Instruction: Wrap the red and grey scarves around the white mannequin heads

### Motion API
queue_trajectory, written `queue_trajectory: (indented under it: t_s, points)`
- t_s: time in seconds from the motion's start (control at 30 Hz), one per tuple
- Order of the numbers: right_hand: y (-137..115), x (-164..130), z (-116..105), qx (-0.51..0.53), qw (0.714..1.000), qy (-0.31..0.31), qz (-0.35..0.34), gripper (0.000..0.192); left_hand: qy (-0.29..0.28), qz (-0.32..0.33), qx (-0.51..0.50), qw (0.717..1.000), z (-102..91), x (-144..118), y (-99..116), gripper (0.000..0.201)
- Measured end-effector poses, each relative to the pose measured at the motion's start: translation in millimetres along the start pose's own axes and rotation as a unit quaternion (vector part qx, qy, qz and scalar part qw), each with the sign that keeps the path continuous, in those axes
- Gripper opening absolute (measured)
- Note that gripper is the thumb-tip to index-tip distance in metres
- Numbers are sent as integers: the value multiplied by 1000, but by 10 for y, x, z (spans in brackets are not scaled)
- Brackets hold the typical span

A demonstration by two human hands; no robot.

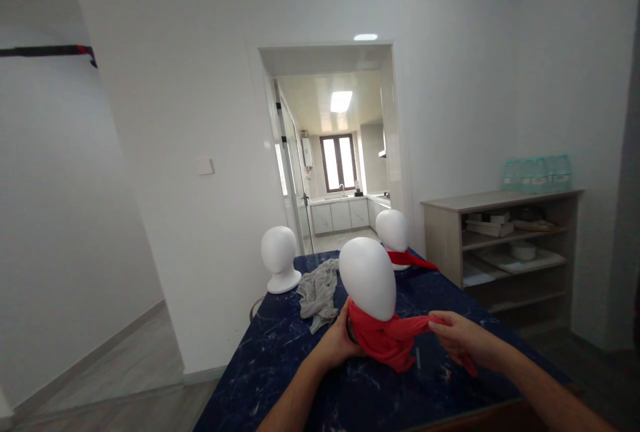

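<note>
A white mannequin head [369,277] stands in the middle of the dark blue marble table [280,365], with a red scarf [387,342] wrapped around its neck. My left hand [336,345] presses against the scarf at the left side of the neck. My right hand [457,337] pinches the scarf's free end and holds it out to the right, with a tail hanging below the hand.
Two more white mannequin heads stand farther back: a bare mannequin head [279,257] at the left, and a mannequin head [393,231] with a red scarf at the right. A grey scarf [319,292] lies crumpled between them. A wooden shelf unit [500,252] stands by the right wall. A doorway opens behind.
</note>
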State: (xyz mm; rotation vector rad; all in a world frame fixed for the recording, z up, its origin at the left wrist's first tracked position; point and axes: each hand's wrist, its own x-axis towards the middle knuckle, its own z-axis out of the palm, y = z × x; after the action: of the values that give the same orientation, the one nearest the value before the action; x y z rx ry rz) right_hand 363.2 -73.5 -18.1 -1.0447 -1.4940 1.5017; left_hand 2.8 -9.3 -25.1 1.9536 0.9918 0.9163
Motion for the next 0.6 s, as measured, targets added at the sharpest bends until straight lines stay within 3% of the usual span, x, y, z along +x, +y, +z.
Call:
queue_trajectory:
  t_s: [0.13,0.27,0.37,0.47,0.53,0.6]
  points:
    - [-47,-67,-232,-24,998,-10,55,57,8,7,0,1000,26,34,-58,145]
    - [-75,-15,-637,-81,992,-4,97,57,24,4,12,1000,18,54,-115,147]
    - [-96,143,-970,-187,976,71,87,52,32,-11,27,999,8,71,-158,146]
    - [-134,387,-1108,-392,897,201,35,39,36,-23,41,998,6,83,-182,146]
    - [-160,566,-1039,-470,844,258,8,31,41,-25,48,998,10,84,-178,146]
    - [-174,727,-858,-495,817,297,-2,23,43,-27,37,998,16,79,-162,147]
